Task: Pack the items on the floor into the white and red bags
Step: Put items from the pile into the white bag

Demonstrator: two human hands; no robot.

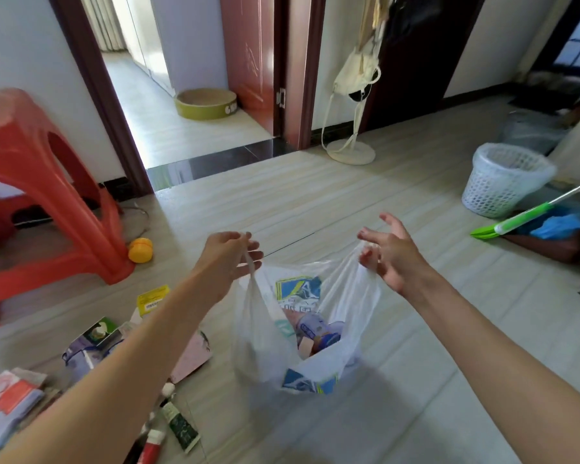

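Hands pinch the white bag [302, 333] by its handles, left hand [230, 259] and right hand [387, 256] apart. Bag partly filled; tubes [178, 426] and packets [10, 403] remain left of it on the floor. Red bag unseen.

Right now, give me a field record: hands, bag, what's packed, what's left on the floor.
left hand: fingers pinch one handle of the white plastic bag
right hand: pinches the other handle
bag state: held open, mouth up
bag contents: several packets, partly visible
unpacked: green tube, red tube, yellow packet, assorted packets beside the left arm
red bag: not identifiable
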